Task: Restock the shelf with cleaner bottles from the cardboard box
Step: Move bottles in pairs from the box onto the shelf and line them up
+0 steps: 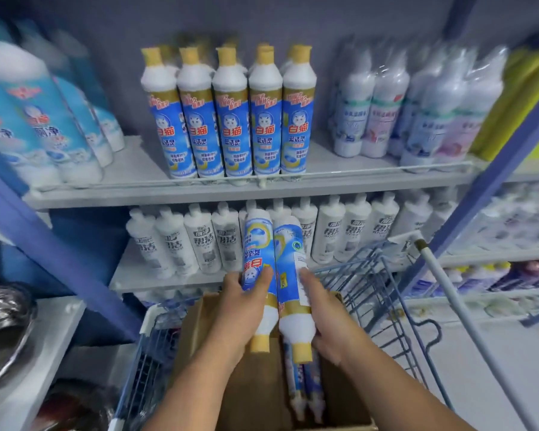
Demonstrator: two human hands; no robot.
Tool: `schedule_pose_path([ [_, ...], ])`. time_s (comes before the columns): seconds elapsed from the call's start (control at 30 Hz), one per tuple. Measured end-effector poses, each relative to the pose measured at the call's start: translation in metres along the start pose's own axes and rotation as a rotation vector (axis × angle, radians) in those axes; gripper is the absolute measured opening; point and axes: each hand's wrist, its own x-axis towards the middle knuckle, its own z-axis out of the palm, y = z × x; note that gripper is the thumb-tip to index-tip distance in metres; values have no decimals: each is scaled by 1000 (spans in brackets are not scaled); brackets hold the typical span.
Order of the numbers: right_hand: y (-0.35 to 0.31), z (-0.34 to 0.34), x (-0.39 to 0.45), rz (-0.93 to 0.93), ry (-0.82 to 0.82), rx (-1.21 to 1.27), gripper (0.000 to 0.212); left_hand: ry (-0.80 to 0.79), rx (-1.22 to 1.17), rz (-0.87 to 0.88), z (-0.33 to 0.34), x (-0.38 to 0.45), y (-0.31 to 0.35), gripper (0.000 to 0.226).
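— Above the cardboard box (206, 331), each hand has one cleaner bottle. The left hand (240, 309) wraps its fingers round the left bottle (257, 259) at the label; the right hand (327, 318) curls round the right bottle (288, 275) lower, near the gold band. Both bottles point base-up, caps toward the wrists.

— How would they handle?

— Likely full, so fairly heavy for their slim shape. Stiff plastic, round and smooth, with a glossy label sleeve that looks slippery. The narrowing shoulder below each grip would be a poor hold; the straight middle is safer.

— And the rest?

— More bottles (305, 387) lie beneath the grips, inside the box, which sits in a blue wire cart (383, 293). Beyond the grips, matching bottles (231, 119) stand upright on the shelf (339, 175), with a gap to their left.
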Motion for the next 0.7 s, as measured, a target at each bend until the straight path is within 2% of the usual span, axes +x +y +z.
schedule_pose_path([
  [0.13,-35,12,-15,-128,-38,-121,34,-28,-104,39,1,-4,26,37],
  [0.27,-66,24,-23,-195,-29,-164,30,-70,-94,134,-1,-5,53,43],
  [0.4,-88,30,-27,-241,-53,-155,28,-123,-117,162,-3,-5,74,64],
  [0.53,-104,31,-28,-263,-70,-144,29,-157,-167,194,-2,0,87,57],
  [0.63,-116,33,-26,-288,-83,-197,27,-172,-173,240,-3,8,97,36],
  [0.7,-123,35,-24,-275,-94,-216,34,-204,-161,226,-4,11,108,24],
])
